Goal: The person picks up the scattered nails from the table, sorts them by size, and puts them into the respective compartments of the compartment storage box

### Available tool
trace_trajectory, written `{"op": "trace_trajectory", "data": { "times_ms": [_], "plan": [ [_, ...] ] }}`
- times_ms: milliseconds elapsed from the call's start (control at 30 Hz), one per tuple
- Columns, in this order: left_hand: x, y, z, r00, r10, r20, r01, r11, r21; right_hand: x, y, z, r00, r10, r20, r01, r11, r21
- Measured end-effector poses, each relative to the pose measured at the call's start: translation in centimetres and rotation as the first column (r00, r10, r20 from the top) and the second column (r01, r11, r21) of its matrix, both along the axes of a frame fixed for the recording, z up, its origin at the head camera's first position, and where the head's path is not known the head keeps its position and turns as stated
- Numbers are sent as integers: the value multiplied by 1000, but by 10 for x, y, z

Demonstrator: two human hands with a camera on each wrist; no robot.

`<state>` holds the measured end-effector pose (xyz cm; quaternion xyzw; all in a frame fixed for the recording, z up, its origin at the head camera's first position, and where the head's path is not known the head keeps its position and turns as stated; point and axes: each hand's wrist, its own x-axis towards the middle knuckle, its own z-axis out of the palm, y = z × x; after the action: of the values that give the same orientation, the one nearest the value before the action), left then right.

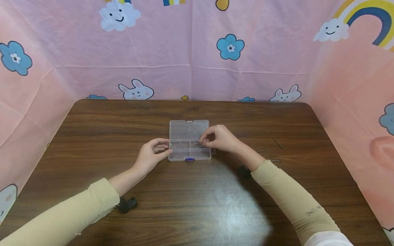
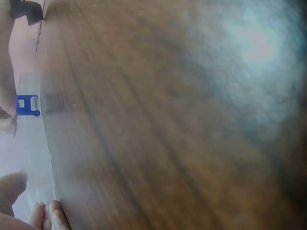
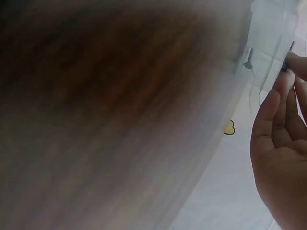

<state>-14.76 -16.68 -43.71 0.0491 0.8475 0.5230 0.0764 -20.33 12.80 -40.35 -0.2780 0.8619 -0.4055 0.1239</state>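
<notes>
A clear plastic box (image 1: pixel 201 159) with compartments lies on the table, its lid (image 1: pixel 186 130) raised at the back and a blue latch (image 1: pixel 189 159) at the front. My left hand (image 1: pixel 149 155) holds the box's left end, thumb at the front corner and fingers along the side. Over the back right compartment, my right hand (image 1: pixel 222 138) pinches a thin nail (image 3: pixel 291 46) between thumb and fingertips. Another nail (image 3: pixel 249 60), its flat head visible, shows through the box's clear wall in the right wrist view. Fingers partly hide that end of the box.
Several loose nails lie to the right, among them one nail (image 1: pixel 277 142) farther back and another nail (image 1: pixel 275 160) beside the right sleeve (image 1: pixel 289 194). The brown wooden table (image 1: pixel 184 201) is bordered by a pink patterned cloth (image 1: pixel 166 48).
</notes>
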Motion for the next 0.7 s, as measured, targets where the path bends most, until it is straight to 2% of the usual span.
{"op": "trace_trajectory", "data": {
  "times_ms": [433, 700],
  "plan": [
    [1, 1, 1, 1000, 3, 12, -3, 1000, 1, 4, -4, 1, 987, 56, -150, -35, 990, 139],
    [1, 2, 2, 1000, 4, 8, -4, 1000, 2, 6, -5, 3, 987, 54, -150, -33, 990, 141]
  ]
}}
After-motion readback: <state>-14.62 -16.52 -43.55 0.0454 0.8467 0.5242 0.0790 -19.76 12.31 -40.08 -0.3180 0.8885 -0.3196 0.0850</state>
